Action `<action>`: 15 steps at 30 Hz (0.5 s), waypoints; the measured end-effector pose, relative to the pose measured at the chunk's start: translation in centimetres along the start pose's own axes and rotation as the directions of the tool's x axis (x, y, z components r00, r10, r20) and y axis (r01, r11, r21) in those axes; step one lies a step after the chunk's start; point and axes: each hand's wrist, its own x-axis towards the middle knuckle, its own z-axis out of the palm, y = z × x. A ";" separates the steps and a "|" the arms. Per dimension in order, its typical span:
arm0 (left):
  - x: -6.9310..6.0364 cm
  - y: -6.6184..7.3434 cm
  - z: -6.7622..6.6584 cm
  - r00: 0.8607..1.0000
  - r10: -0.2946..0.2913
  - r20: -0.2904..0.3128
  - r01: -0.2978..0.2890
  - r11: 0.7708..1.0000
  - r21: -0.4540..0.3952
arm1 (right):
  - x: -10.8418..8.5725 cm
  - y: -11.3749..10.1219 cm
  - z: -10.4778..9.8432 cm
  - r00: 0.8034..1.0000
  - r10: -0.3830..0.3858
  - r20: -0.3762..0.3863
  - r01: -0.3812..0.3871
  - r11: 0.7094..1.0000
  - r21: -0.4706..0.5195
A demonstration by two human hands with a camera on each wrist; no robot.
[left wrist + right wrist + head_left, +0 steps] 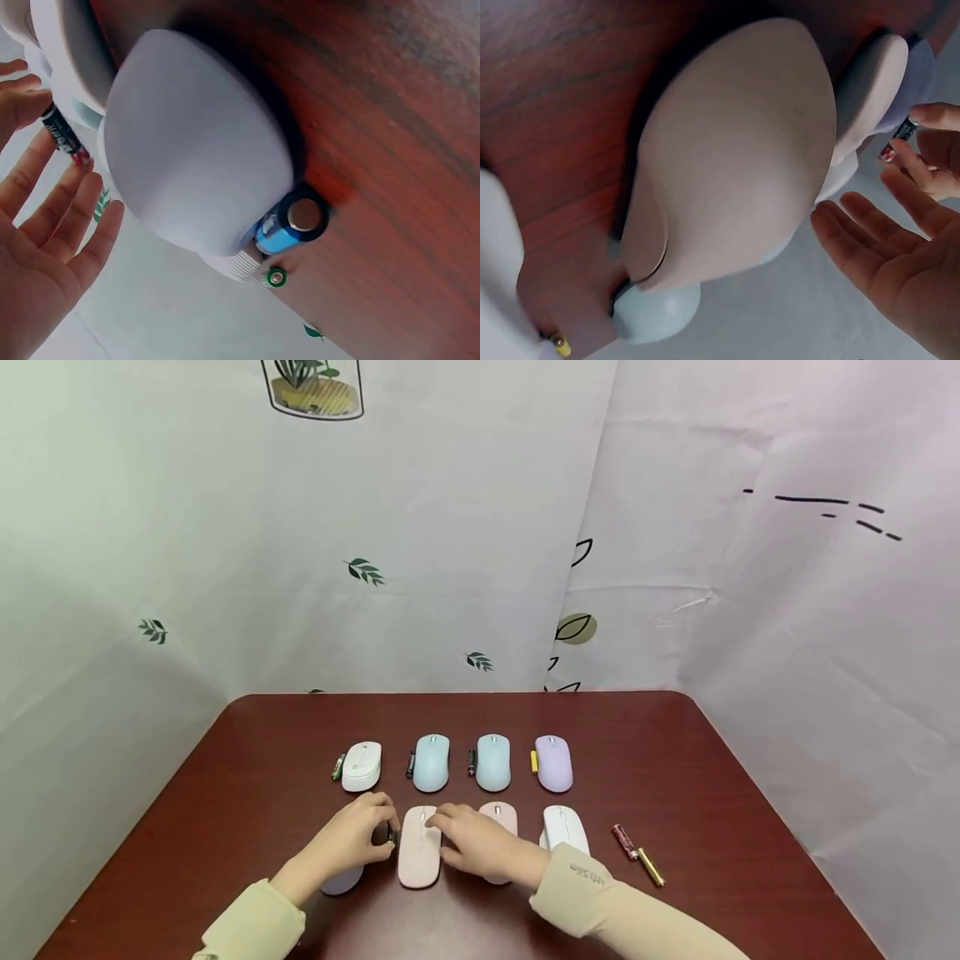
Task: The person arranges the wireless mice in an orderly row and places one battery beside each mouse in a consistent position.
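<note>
My left hand (351, 835) pinches a small black battery with a red end (66, 136) between thumb and fingertips, just left of a pink mouse (419, 860). The right hand (478, 839) reaches over from the other side, its fingers extended and loosely bent at the top of that mouse; whether they touch it I cannot tell. Under my left wrist lies a purple mouse (342, 882), with a blue battery (289, 220) beside it in the left wrist view. A second pink mouse (501, 814) is partly hidden by my right hand and forearm.
A back row holds a white mouse (362, 766), two light-blue mice (431, 763) and a purple mouse (554, 764), each with a battery at its left. Another white mouse (564, 827) stands beyond my right sleeve. Red (624, 841) and gold (651, 867) batteries lie at the right.
</note>
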 end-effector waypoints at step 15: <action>-0.3 0.3 0.8 0.982 -0.163 0.094 0.162 0.987 0.016 | 1.4 -2.0 0.9 0.992 0.034 0.122 -0.021 0.994 -0.107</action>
